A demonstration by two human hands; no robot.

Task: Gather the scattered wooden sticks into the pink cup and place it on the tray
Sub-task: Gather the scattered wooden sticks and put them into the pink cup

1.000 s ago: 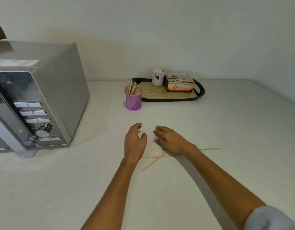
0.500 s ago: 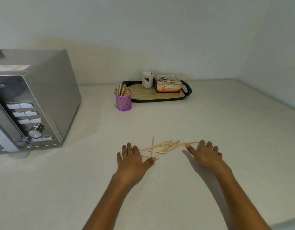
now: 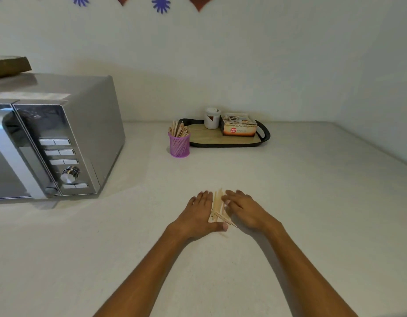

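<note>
While both hands lie flat on the counter (image 3: 289, 213), the loose sticks (image 3: 217, 205) sit bunched between them: left hand (image 3: 198, 212) at 9 o'clock of the pile, right hand (image 3: 242, 208) at 3, fingers straight, pressing the sides, nothing gripped. Pink cup (image 3: 179, 144), part-filled with sticks, stands at 12 o'clock, well apart, just beside the tray (image 3: 265, 133) at its 9 o'clock edge, not on it.
</note>
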